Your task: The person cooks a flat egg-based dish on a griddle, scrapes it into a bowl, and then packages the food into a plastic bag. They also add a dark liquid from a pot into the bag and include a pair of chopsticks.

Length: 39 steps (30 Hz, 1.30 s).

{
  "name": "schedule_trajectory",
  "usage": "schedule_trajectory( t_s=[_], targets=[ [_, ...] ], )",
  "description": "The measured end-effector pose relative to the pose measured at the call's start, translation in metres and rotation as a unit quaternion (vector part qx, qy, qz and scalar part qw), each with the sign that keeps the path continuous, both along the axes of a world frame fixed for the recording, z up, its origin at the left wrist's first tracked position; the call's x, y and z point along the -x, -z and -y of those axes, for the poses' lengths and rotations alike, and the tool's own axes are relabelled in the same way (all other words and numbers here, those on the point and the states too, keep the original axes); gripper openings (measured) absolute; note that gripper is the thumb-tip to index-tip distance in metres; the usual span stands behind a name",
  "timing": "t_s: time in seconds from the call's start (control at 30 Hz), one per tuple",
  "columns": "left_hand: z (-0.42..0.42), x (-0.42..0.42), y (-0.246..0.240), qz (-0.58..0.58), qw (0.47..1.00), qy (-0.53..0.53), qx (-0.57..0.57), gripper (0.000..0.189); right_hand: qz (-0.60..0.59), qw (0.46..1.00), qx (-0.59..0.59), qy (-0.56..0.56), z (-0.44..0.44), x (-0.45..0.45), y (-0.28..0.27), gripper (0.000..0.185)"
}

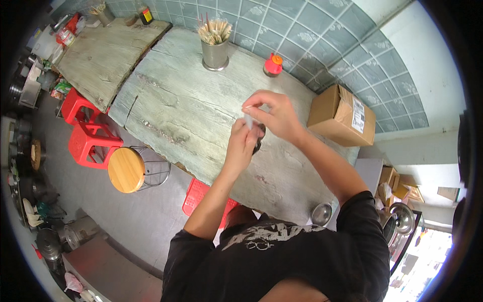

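Observation:
Above the stone-look table (181, 102), my two hands are close together. My right hand (277, 113) pinches the upper end of a thin, whitish, translucent strip (248, 120) between thumb and fingertips. Just below and to its left, my left hand (243, 141) has its fingers curled about the strip's lower end and a small dark object (259, 141). Blur and the fingers hide most of that object, so its kind is unclear.
At the tiled wall stand a metal chopstick holder (215, 54), a red condiment pot (273, 66) and a cardboard box (341, 115) with a printed label. A metal bowl (321, 214) lies near the right edge. Red plastic stools (90, 145) and a wooden-topped stool (126, 170) stand left.

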<state>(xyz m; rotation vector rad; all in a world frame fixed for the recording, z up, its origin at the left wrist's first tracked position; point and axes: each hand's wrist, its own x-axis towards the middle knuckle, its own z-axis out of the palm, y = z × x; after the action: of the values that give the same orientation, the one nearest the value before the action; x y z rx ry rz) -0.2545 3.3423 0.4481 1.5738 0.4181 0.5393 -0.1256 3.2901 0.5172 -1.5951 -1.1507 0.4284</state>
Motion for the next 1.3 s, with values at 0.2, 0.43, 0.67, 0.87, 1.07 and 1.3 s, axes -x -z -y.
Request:
schedule_trajectory(
  t_s=[0.2,0.43,0.67,0.87,1.07,1.3],
  targets=[
    [0.003,0.048,0.043,0.008,0.997,-0.069,0.027,0.025,0.091,0.983,0.026,0.157,-0.111,-0.119,0.048,0.045],
    [0.004,0.098,0.052,-0.058,0.990,-0.123,0.031,0.029,0.223,0.952,0.119,0.170,-0.218,-0.164,0.095,0.043],
    [0.012,0.119,0.056,-0.101,0.990,-0.089,0.035,0.030,0.189,0.958,0.046,0.213,-0.227,-0.168,0.107,0.017],
    [0.025,0.103,0.051,-0.067,0.995,-0.069,0.002,0.028,0.115,0.964,-0.049,0.233,-0.199,-0.176,0.059,0.017],
    [0.037,0.065,0.031,-0.009,1.000,0.003,0.026,0.023,0.169,0.957,-0.094,0.214,-0.194,-0.172,0.028,0.017],
    [0.050,0.050,0.021,-0.004,0.998,0.055,0.036,0.025,0.209,0.964,0.002,0.163,-0.187,-0.169,0.026,0.020]
  ],
)
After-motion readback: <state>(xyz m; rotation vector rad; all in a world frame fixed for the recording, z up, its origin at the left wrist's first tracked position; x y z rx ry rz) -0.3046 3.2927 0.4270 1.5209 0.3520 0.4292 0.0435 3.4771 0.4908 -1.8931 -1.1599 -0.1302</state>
